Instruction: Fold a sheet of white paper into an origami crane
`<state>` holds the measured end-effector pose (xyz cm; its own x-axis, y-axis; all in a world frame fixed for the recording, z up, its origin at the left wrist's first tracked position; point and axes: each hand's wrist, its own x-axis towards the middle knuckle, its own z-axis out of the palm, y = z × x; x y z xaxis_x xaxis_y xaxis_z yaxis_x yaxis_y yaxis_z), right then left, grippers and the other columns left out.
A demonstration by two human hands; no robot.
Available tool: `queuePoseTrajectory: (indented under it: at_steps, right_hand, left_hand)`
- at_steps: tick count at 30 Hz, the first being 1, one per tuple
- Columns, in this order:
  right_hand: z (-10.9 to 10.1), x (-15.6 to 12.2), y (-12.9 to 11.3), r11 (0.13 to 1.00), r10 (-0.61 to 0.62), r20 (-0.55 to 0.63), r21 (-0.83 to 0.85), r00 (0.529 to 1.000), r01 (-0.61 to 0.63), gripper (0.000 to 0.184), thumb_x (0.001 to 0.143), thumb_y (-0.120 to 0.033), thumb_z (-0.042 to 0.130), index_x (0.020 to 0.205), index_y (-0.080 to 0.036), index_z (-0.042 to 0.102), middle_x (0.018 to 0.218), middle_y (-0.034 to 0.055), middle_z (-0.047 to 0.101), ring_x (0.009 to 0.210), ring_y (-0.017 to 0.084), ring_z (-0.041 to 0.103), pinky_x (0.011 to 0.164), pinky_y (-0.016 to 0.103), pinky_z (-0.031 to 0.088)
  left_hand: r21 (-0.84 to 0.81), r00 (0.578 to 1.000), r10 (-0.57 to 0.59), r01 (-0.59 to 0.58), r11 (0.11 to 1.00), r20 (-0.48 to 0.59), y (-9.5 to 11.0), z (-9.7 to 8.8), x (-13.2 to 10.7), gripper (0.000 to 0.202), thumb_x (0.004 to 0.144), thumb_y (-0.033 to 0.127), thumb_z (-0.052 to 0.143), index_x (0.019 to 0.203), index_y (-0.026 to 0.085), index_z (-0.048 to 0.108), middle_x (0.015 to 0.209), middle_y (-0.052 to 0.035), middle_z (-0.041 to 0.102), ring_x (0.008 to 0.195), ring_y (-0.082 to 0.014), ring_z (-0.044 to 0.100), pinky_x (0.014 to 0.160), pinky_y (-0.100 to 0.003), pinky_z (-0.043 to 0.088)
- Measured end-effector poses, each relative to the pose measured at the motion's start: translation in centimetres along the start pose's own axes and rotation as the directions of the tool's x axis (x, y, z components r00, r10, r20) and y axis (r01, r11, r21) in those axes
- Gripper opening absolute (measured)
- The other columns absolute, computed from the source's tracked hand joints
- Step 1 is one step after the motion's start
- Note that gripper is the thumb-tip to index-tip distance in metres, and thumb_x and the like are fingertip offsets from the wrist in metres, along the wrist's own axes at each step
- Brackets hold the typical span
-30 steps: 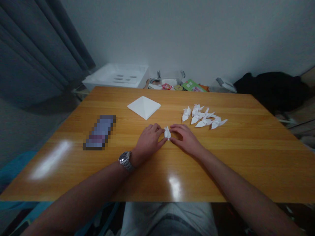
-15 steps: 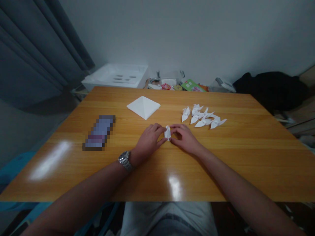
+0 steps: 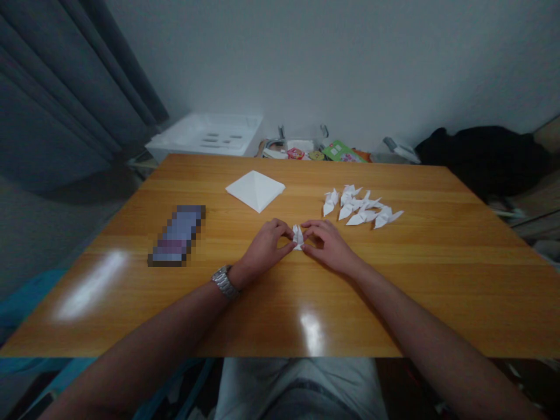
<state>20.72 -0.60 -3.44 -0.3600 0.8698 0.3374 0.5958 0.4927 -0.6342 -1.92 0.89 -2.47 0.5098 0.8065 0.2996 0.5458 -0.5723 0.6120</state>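
Note:
A small white folded paper piece [image 3: 298, 237] sits at the middle of the wooden table [image 3: 437, 280], pinched from both sides. My left hand [image 3: 265, 251], with a metal watch on the wrist, grips its left side with curled fingers. From the right, my right hand [image 3: 329, 246] closes its fingertips on the other side. Both hands rest on the tabletop. A group of several finished white paper cranes [image 3: 359, 209] lies just beyond my right hand. A stack of white square paper [image 3: 255, 189] lies beyond my left hand.
A blurred-out flat rectangular object [image 3: 177, 236] lies on the table's left part. Behind the table stand a white plastic bin [image 3: 207, 135], small clutter [image 3: 315, 151] and a dark heap of cloth [image 3: 481, 157]. Grey curtains [image 3: 65, 87] hang at the left.
Both hands stay on the paper piece. The fingers have shifted slightly, the left hand has lifted and turned a little, and the paper looks a bit more spread.

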Motion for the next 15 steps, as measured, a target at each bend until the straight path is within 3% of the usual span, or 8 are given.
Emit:
queuePoseTrajectory:
  at_steps: [10, 15]
  right_hand:
    - [0.24, -0.01, -0.36, 1.0, -0.012, -0.04, -0.017, 0.999, 0.011, 0.004, 0.09, -0.026, 0.069, 0.093, -0.026, 0.072, 0.122, 0.0082, 0.069, 0.117, 0.028, 0.062, 0.106, 0.053, 0.044]
    - [0.25, 0.01, -0.75, 0.999, -0.041, -0.051, -0.023, 0.998, 0.04, 0.003, 0.088, -0.022, 0.07, 0.087, -0.024, 0.07, 0.117, 0.0087, 0.07, 0.112, 0.027, 0.064, 0.101, 0.05, 0.048]
  left_hand:
    - [-0.023, 1.0, 0.017, -0.017, 1.0, -0.005, -0.12, -0.03, 0.02, 0.005, 0.091, 0.024, 0.069, 0.091, 0.019, 0.068, 0.104, -0.0053, 0.064, 0.1, -0.0213, 0.06, 0.094, -0.038, 0.05]
    - [-0.041, 1.0, 0.019, -0.02, 0.999, -0.012, -0.09, -0.03, 0.07, 0.011, 0.093, 0.029, 0.069, 0.089, 0.019, 0.068, 0.102, -0.0055, 0.065, 0.099, -0.0211, 0.06, 0.092, -0.037, 0.049]
